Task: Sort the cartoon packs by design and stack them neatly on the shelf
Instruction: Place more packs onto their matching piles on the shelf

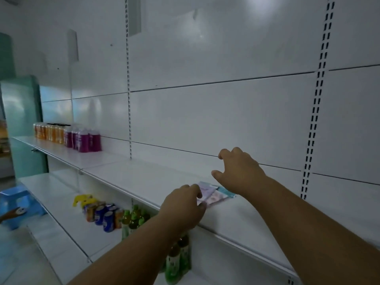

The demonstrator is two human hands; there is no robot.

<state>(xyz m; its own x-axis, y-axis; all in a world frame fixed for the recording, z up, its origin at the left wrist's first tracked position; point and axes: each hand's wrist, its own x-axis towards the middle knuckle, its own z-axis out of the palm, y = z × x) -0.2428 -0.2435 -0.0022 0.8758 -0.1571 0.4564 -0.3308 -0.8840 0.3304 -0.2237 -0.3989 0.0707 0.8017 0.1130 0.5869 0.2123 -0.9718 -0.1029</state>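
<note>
Flat, glossy cartoon packs (213, 194) in pale purple, pink and light blue are lying in a small overlapping pile on the long white metal shelf (127, 173), close to its front edge. The left hand (183, 206) is reaching up from below that front edge, its fingertips (200, 194) touching the near left corner of the pile; the fingers are curled over the packs, but whether they are pinching a pack or only pressing on it cannot be told. The right hand (239, 169) is hovering above the far side of the same pile, well off the shelf surface, fingers spread and bent, gripping nothing. Its forearm is crossing over the blue right-hand edge of the packs and hiding part of them.

Far along the white shelf to the left of the pile, a cluster of purple bottles (84, 138) is standing against the white back panel (205, 112), with a row of orange bottles (49, 131) just beyond them. On the lower white shelf (61, 202), beneath and left of the pile, blue and orange drink cans (102, 214) are standing beside green bottles (133, 219), and a yellow packet (82, 199) is lying just behind the cans. More green bottles (177, 258) are showing under the left forearm. Farther left of everything, a blue plastic stool (17, 204) is sitting on the floor near a mint-green cabinet (22, 120).
</note>
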